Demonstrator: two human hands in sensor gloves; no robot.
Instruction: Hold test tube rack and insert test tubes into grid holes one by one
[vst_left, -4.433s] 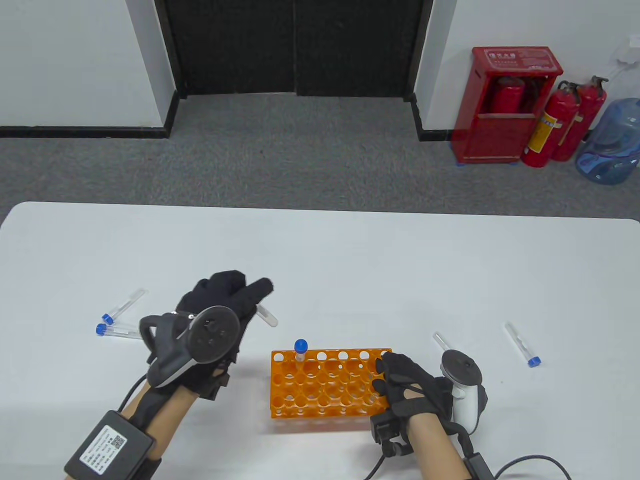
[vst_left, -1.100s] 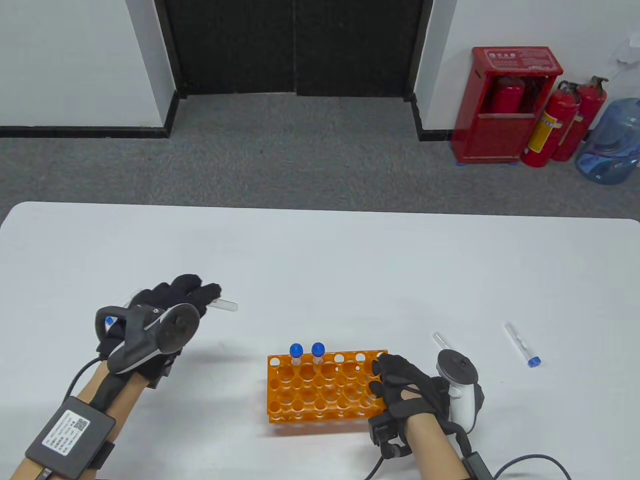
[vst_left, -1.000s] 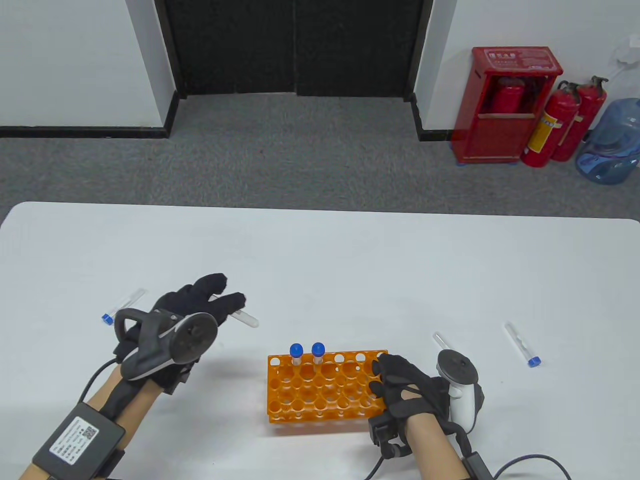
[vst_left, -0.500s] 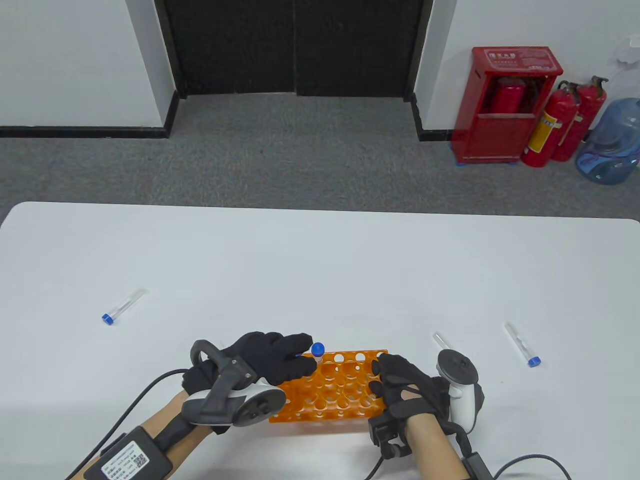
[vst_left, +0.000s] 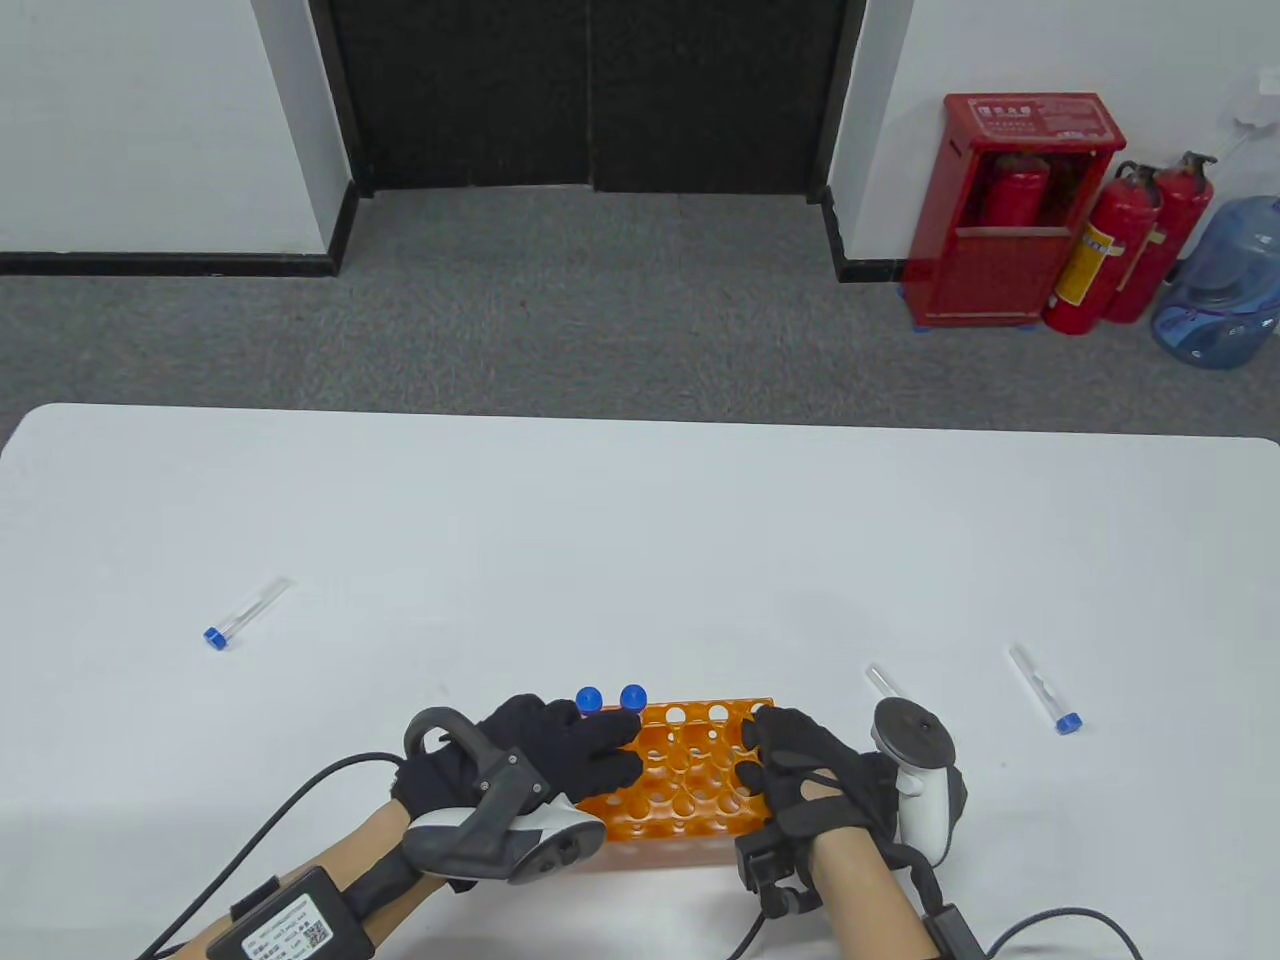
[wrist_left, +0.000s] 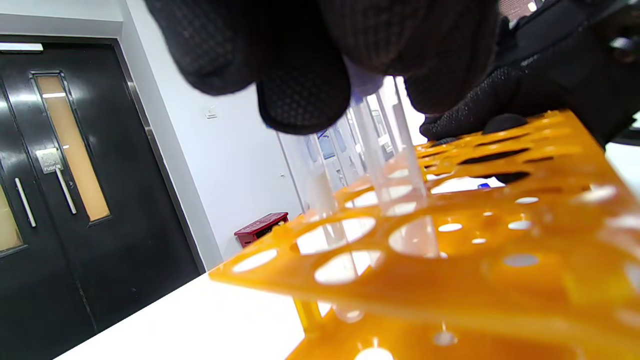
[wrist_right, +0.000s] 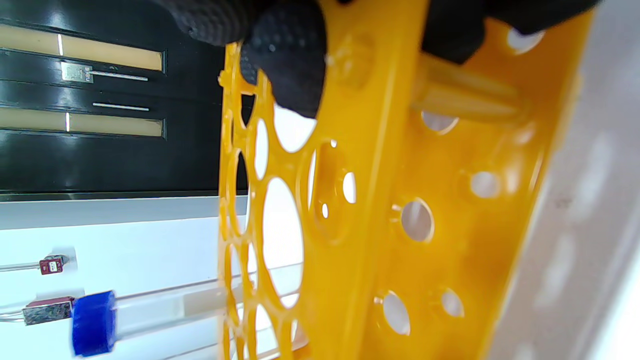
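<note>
While the right hand grips the orange rack's right end on the table, the left hand pinches a tube standing in a hole at the rack's far-left corner, beside two blue-capped tubes.

rack: orange plastic, glossy, translucent at the edges | tubes in rack: clear, smooth, glassy-looking; caps blue matt plastic | gloves on hands: left, right, black knit cloth, dotted grip texture on fingertips | table: white, smooth, faint sheen | trackers: smooth grey-white plastic
</note>
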